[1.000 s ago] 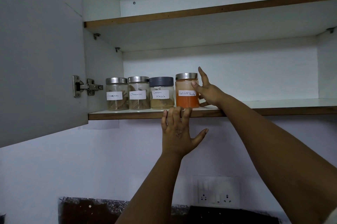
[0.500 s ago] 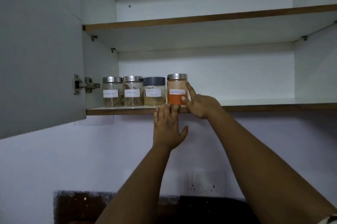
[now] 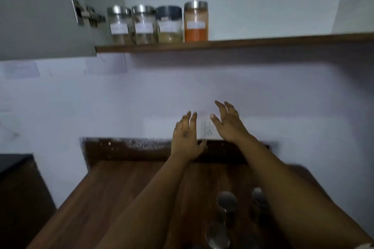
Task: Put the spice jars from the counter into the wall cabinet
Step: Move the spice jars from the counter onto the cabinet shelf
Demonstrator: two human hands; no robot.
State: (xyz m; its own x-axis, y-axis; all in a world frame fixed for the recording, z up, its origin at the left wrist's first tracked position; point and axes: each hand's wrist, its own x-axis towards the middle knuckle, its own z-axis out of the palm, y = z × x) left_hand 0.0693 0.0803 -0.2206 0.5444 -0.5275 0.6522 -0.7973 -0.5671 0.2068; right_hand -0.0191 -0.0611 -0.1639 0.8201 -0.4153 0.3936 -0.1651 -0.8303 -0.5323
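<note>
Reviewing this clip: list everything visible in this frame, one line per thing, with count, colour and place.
shelf jars: four, one orange-filled, three brownish, row on cabinet shelf
cabinet shelf: one, brown edge, upper wall
cabinet door: one, grey, open, upper left
hinge: one, metal, on door
wall socket: one, white, behind hands
counter: one, dark wood, below
counter jars: at least three, metal lids, blurred, between forearms
left hand: open, empty
right hand: open, empty

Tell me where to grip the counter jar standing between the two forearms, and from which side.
Grip the jar between the forearms around its sides just below the round metal lid, reaching down from above with the right hand. It stands upright on the counter; other jars crowd it in front and to the right, so a side approach looks cramped.
</note>
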